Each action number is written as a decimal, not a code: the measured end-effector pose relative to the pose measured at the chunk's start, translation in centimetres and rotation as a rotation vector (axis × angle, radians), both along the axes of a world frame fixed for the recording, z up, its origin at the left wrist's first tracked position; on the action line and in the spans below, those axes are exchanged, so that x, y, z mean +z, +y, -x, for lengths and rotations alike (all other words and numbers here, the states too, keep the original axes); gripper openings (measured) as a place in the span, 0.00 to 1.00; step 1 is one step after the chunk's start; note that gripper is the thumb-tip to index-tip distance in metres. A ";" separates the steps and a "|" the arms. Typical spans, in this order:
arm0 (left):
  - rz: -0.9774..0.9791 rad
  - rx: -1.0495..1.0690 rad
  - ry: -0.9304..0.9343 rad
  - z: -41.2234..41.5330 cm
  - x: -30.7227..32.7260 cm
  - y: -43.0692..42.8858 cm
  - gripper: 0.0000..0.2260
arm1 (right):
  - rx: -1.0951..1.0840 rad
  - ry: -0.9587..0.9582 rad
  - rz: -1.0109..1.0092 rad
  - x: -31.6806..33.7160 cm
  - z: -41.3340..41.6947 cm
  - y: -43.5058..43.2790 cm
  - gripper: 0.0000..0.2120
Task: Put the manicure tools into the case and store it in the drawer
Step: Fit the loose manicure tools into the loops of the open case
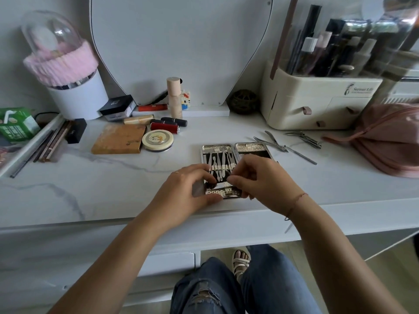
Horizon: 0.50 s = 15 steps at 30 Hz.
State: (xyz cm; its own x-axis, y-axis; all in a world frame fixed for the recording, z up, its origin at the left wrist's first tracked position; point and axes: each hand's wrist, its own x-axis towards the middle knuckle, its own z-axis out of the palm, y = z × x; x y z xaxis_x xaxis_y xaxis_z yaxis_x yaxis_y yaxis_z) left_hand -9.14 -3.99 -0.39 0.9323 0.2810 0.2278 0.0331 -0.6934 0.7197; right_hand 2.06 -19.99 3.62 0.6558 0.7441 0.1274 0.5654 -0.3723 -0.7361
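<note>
A silver manicure case [249, 148] lies open on the white marble desk [113, 177], its black lining holding several metal tools under straps. My left hand [188, 191] rests on the case's near left edge, thumb under its front. My right hand [265, 180] pinches something small over the lower middle of the case; what it is stays hidden by the fingers. Loose nippers [272, 141], a thin pusher [301, 155] and a bundle of tools [306, 138] lie to the right of the case. A white drawer front [167, 264] shows below the desk edge.
Left of the case sit a round compact [158, 139], a brown palette [119, 139] and lipsticks [165, 126]. A cream organiser [317, 103] and pink pouch [385, 137] stand at the right, a white brush holder [77, 94] at the back left, a mirror [181, 48] behind.
</note>
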 end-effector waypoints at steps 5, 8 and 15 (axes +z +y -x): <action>0.037 0.015 -0.013 0.1 0.0 -0.1 0.21 | 0.017 -0.116 0.034 -0.5 0.2 0.2 0.04; 0.034 0.015 -0.017 0.1 0.0 -0.2 0.23 | -0.022 -0.156 0.002 -0.8 0.4 0.3 0.03; 0.041 0.054 0.030 -0.5 0.5 -0.1 0.12 | -0.041 -0.183 0.099 -1.0 -0.5 -0.3 0.07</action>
State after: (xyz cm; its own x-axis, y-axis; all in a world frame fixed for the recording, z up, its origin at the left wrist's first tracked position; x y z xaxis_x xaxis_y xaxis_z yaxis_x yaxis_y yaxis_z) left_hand -8.67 -4.07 0.09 0.9219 0.3392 0.1873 0.0914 -0.6602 0.7455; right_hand 2.55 -20.30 2.66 0.6584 0.7322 0.1744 0.6691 -0.4633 -0.5811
